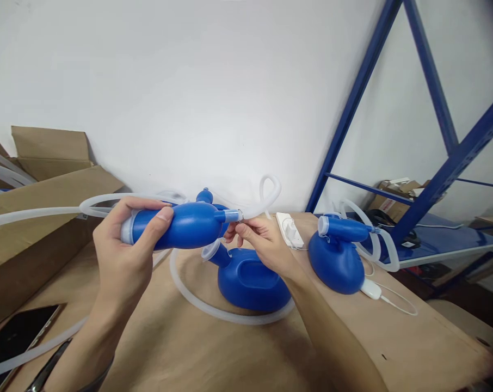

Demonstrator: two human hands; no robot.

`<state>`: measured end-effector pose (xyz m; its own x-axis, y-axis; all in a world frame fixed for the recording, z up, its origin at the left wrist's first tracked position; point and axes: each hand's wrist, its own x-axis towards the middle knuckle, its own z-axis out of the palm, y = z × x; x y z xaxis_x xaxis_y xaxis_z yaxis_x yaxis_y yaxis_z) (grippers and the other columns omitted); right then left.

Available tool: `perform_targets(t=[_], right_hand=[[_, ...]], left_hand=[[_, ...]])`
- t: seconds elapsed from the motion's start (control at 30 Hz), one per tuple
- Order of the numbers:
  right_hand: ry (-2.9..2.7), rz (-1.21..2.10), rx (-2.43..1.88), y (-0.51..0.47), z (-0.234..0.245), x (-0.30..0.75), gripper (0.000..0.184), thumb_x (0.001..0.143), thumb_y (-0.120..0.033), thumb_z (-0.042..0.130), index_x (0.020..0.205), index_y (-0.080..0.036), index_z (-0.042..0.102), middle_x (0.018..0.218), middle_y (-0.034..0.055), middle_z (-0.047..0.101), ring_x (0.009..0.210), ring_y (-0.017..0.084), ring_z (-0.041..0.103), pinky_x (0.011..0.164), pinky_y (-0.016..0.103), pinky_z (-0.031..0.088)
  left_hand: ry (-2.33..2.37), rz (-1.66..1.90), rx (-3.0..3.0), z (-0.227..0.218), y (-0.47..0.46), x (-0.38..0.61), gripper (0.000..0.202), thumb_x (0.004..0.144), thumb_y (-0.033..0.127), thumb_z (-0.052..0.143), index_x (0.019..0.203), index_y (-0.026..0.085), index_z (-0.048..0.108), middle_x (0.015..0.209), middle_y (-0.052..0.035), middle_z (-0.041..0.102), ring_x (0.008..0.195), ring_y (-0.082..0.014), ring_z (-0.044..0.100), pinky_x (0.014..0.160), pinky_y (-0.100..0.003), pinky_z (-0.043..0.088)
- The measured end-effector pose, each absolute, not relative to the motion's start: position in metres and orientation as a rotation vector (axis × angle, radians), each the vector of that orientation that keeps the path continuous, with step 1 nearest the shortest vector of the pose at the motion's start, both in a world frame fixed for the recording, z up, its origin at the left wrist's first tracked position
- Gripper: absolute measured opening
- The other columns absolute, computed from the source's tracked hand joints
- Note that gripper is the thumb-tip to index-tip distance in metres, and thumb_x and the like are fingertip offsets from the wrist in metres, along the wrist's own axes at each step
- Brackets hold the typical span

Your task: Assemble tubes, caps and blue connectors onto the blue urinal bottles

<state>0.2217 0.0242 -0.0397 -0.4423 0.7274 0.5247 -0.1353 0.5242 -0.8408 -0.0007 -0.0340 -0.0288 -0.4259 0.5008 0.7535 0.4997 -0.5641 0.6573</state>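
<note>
Forearms (332, 321) reach over the worktop (160, 348): the left hand (126, 245) grips a blue bottle (195, 224) around its capped end, aloft and on its side, while the right hand (263, 239) appears to pinch a fine wire (240, 214) at the nozzle (231, 216), next to the tube (257, 209). Working this joint looks to be the step in hand; the next move seems to call for a steady bottle and delicate fingerwork.

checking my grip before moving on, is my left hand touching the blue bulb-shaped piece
Touching: the head view shows the left hand gripping the blue bulb-shaped piece, its thumb lying directly on the blue surface.
</note>
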Motion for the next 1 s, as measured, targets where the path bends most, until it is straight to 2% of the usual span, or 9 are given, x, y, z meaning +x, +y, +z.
perform_targets(t=[0.27, 1.0], right_hand=[[-1.714, 1.034, -0.551, 0.021, -0.042, 0.221, 0.039, 0.091, -0.054, 0.071, 0.079, -0.018, 0.076, 0.076, 0.0056, 0.075, 0.075, 0.019, 0.071, 0.071, 0.031, 0.059], [-1.677, 1.04, -0.607, 0.012, -0.041, 0.216, 0.04, 0.089, -0.055, 0.073, 0.075, -0.018, 0.078, 0.074, 0.0062, 0.076, 0.075, 0.021, 0.072, 0.071, 0.033, 0.06]], left_hand=[[1.425, 2.222, 1.736, -0.025, -0.039, 0.006, 0.012, 0.081, 0.033, 0.08, 0.084, 0.023, 0.072, 0.088, 0.0008, 0.076, 0.086, -0.0202, 0.069, 0.079, -0.032, 0.051], [1.494, 2.215, 1.812, -0.026, -0.04, 0.011, 0.013, 0.082, 0.036, 0.079, 0.085, 0.025, 0.073, 0.088, 0.0009, 0.076, 0.085, -0.0211, 0.071, 0.076, -0.033, 0.053]])
